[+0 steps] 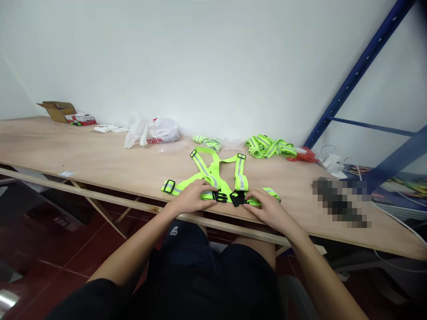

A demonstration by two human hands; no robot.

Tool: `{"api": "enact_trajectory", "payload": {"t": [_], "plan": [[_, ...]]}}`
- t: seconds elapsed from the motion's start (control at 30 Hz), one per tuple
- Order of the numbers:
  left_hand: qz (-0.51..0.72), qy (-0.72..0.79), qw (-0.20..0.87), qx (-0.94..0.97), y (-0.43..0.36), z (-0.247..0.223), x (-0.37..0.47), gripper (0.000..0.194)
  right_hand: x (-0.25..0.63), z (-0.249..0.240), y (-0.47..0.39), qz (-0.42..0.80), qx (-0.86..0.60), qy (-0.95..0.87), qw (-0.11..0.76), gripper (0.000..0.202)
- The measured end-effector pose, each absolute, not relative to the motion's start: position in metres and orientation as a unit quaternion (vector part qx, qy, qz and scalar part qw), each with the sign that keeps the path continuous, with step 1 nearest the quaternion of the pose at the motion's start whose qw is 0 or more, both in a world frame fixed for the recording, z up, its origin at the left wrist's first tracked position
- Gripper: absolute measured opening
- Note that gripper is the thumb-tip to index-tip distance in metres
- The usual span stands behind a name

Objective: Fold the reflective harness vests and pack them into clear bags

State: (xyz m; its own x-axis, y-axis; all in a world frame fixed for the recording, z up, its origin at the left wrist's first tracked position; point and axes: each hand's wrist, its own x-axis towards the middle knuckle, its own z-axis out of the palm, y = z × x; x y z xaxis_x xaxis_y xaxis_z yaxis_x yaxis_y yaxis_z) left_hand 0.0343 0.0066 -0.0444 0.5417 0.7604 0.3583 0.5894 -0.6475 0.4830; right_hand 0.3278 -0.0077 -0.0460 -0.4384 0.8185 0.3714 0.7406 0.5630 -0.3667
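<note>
A neon-yellow reflective vest of elastic straps [215,170] lies spread on the wooden table in front of me. Its black side-release buckle is apart in two halves at the near edge. My left hand [193,196] pinches the strap just behind the pronged buckle half [220,196], whose prongs point right. Between the fingers of my right hand [266,206] is the socket half of the buckle [238,198]. A small gap separates the two halves. Black slider buckles sit on the shoulder straps and on the left side strap [169,186].
Along the wall lie a bundle of yellow reflective straps [267,146], a packed vest [207,142], a white plastic bag [163,130] and an open cardboard box [59,111]. A blue metal frame [353,80] rises at right, near a blurred-out dark object [338,202].
</note>
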Motion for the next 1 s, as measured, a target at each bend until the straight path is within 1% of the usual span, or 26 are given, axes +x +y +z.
{"api": "enact_trajectory", "payload": {"t": [0.13, 0.4, 0.57, 0.7, 0.87, 1.0], "plan": [[0.320, 0.386, 0.199, 0.842, 0.005, -0.044, 0.036, 0.042, 0.330, -0.043, -0.008, 0.108, -0.472, -0.835, 0.261, 0.016], [0.364, 0.375, 0.218, 0.824, 0.004, -0.042, 0.040, 0.037, 0.334, -0.045, -0.008, 0.139, -0.498, -0.811, 0.274, 0.019], [0.397, 0.382, 0.236, 0.800, 0.010, -0.038, 0.046, 0.035, 0.336, -0.052, -0.006, 0.115, -0.481, -0.799, 0.340, 0.025], [0.401, 0.379, 0.248, 0.797, 0.011, -0.038, 0.048, 0.035, 0.338, -0.054, -0.006, 0.062, -0.468, -0.794, 0.383, 0.022], [0.377, 0.363, 0.222, 0.823, 0.006, -0.043, 0.049, 0.039, 0.337, -0.053, -0.013, 0.058, -0.454, -0.802, 0.384, 0.027], [0.372, 0.358, 0.213, 0.829, 0.006, -0.046, 0.050, 0.038, 0.334, -0.055, -0.017, 0.049, -0.428, -0.825, 0.366, 0.028]]}}
